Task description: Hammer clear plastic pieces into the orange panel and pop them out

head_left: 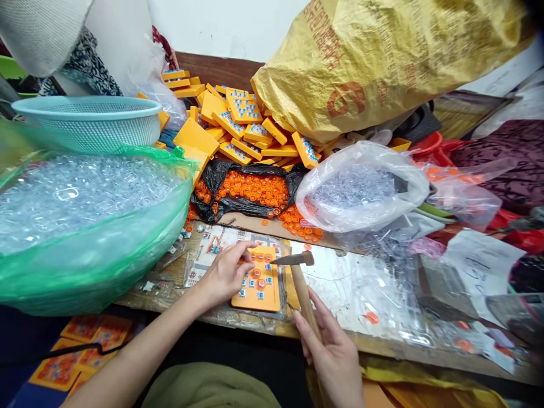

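Note:
My right hand (329,345) is wrapped round the wooden handle of a hammer (302,286). The hammer's dark pointed head lies over the right edge of an orange plastic panel (270,303). Flat on the worktop, this panel carries several small blue-and-white switches (260,295) and several orange round caps (261,283). At the panel's upper left is my left hand (227,269), thumb and fingers curled together beside the top row of caps. Whatever sits between those fingertips, if anything, is hidden.
Behind the panel, a black bag (255,187) holds orange caps. A green bag (170,226) of clear plastic pieces stands left, a white bag (365,221) right. Orange panels (244,107) pile up beside a yellow sack (361,62). A blue basket (97,124) stands at left.

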Tool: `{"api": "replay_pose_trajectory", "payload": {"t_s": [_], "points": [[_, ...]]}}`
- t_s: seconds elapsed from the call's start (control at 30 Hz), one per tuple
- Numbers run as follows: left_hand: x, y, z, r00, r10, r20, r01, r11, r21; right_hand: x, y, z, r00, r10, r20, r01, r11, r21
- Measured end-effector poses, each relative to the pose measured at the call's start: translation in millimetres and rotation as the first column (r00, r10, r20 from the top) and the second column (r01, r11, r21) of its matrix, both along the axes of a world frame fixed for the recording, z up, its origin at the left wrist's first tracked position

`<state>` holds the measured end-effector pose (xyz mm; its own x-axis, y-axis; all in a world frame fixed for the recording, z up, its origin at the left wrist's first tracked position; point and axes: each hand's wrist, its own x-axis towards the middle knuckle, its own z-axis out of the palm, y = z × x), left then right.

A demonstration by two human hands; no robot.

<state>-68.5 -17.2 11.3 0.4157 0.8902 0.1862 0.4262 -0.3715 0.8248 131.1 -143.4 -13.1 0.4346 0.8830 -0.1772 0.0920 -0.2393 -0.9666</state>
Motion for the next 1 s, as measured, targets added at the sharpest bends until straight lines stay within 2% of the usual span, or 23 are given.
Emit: {"api": "replay_pose_trajectory", "payload": {"t_s": [0.07, 0.17, 0.23, 0.3, 0.4, 0.5, 0.57, 0.8, 0.93, 1.0], "points": [[-12.8, -14.9, -2.3, 0.999, 0.017, 0.044, -0.013, 0.995, -0.102, -0.9, -4.1, -0.4, 0.993, 0.055, 0.108, -0.06, 0.997, 0.044], [-22.0, -24.3, -6.9, 0.989, 0.065, 0.135, -0.028, 0.965, -0.26, -2.2, -8.9, 0.5, 0.948, 0.134, 0.289, -0.174, 0.978, 0.116], [-21.2, -25.8, -10.3, 0.98, 0.079, 0.181, -0.023, 0.956, -0.293, -4.1, -11.0, 1.7, 0.902, 0.192, 0.388, -0.271, 0.949, 0.163], [-16.9, -27.0, -13.8, 0.98, 0.08, 0.181, -0.033, 0.968, -0.248, -6.8, -12.3, 2.4, 0.848, 0.225, 0.479, -0.354, 0.915, 0.196], [-10.6, -31.3, -19.4, 0.99, 0.071, 0.126, -0.063, 0.996, -0.071, -10.4, -13.9, 1.6, 0.764, 0.247, 0.596, -0.439, 0.876, 0.2], [-9.6, -37.3, -25.6, 0.996, 0.058, 0.069, -0.067, 0.989, 0.129, -12.0, -14.3, -0.3, 0.708, 0.254, 0.659, -0.475, 0.862, 0.178], [-11.3, -40.2, -29.5, 0.997, 0.061, 0.048, -0.069, 0.98, 0.189, -11.9, -13.8, -0.3, 0.693, 0.254, 0.675, -0.48, 0.861, 0.169], [-11.5, -40.1, -38.3, 0.98, 0.154, 0.128, -0.168, 0.979, 0.112, -11.9, -9.6, 11.8, 0.703, 0.219, 0.677, -0.505, 0.823, 0.259], [-11.8, -41.7, -36.9, 0.979, 0.156, 0.131, -0.163, 0.985, 0.046, -14.2, -8.1, 15.3, 0.646, 0.321, 0.692, -0.556, 0.819, 0.139], [-15.7, -40.6, -32.4, 0.98, 0.155, 0.121, -0.155, 0.988, -0.009, -13.5, -7.2, 13.8, 0.69, 0.344, 0.637, -0.514, 0.852, 0.097]]}}
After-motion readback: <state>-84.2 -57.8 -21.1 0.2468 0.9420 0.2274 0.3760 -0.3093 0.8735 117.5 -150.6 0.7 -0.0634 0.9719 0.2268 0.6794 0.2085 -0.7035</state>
